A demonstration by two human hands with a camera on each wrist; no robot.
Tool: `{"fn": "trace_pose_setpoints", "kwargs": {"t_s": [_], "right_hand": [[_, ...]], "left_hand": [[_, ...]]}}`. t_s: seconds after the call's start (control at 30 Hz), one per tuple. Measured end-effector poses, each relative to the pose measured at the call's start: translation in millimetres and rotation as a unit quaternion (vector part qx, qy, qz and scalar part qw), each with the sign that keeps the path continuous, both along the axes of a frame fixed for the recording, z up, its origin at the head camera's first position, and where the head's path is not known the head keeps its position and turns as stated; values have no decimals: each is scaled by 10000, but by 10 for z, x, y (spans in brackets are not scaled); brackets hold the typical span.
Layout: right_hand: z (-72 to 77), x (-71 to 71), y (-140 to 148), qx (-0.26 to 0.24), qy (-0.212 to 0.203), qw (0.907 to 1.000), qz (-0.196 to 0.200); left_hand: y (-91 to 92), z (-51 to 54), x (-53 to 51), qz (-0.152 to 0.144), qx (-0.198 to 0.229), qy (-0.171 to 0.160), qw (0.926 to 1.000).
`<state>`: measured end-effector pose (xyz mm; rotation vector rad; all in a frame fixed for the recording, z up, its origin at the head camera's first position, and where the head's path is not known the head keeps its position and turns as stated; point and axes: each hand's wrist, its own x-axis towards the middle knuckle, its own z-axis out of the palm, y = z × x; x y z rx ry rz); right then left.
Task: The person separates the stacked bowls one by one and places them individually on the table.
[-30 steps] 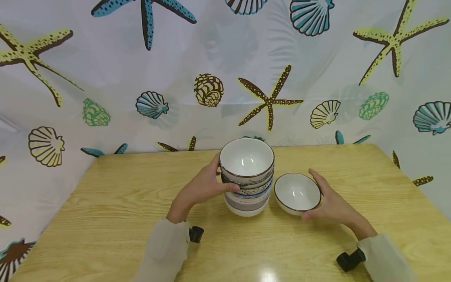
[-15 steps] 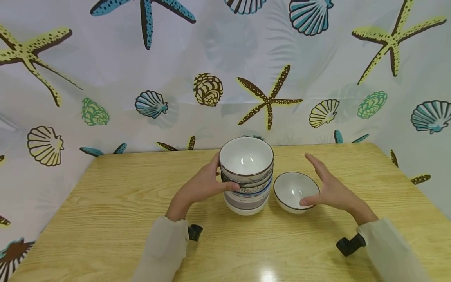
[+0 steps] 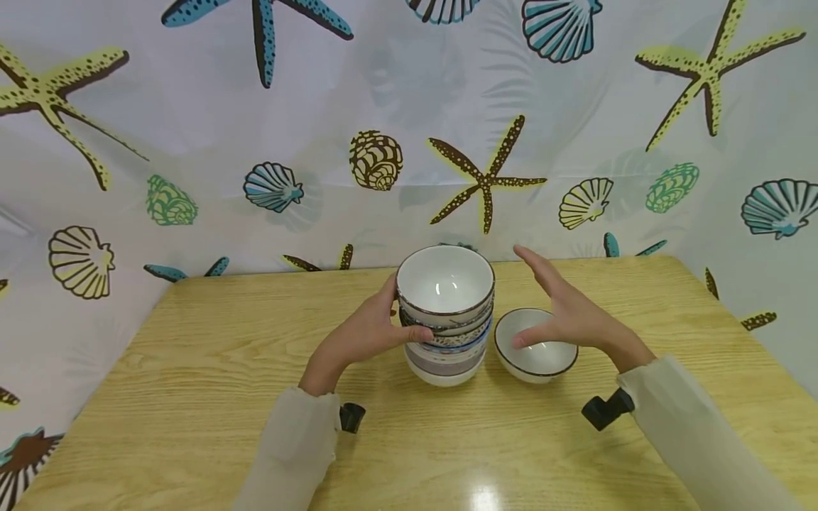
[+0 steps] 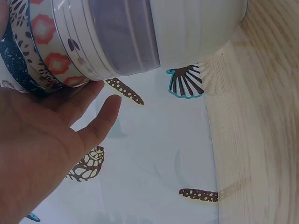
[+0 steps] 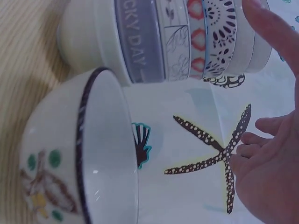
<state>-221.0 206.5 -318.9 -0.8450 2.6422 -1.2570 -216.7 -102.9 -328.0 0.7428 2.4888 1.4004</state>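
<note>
A tall stack of nested bowls (image 3: 447, 358) stands on the table, topped by a white, dark-rimmed bowl (image 3: 445, 280). My left hand (image 3: 364, 332) grips the stack's upper left side, thumb in front and fingers behind; the left wrist view shows those fingers against patterned bowls (image 4: 60, 56). To the right sits a single white bowl (image 3: 540, 363), dark-rimmed, with painted brown and green marks in the right wrist view. My right hand (image 3: 571, 312) is above this bowl, fingers spread and holding nothing, its thumb over the bowl's inside. In the right wrist view, one bowl (image 5: 140, 42) in the stack carries lettering.
The light wood table (image 3: 211, 369) extends to both sides and in front. Behind it hangs a white cloth (image 3: 307, 106) printed with starfish and shells, close to the table's back edge.
My right hand has let go of the single bowl, risen and moved left toward the stack. The left hand keeps its grip; the stack and single bowl stay in place.
</note>
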Motion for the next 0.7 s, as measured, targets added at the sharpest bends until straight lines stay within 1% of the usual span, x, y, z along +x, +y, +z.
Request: {"fn": "trace_pose_setpoints", "kwargs": {"t_s": [0.17, 0.37, 0.57, 0.7], "right_hand": [[97, -22, -115, -241, -78, 9994, 254], [179, -56, -281, -468, -146, 9976, 493], [217, -76, -411, -795, -277, 9940, 698], [222, -105, -475, -929, -318, 9918, 819]], "left_hand": [[1, 5, 2, 9, -32, -29, 10000], [-4, 1, -5, 56, -49, -40, 10000], [2, 4, -4, 55, -25, -66, 10000], [5, -3, -11, 49, 3, -67, 10000]]}}
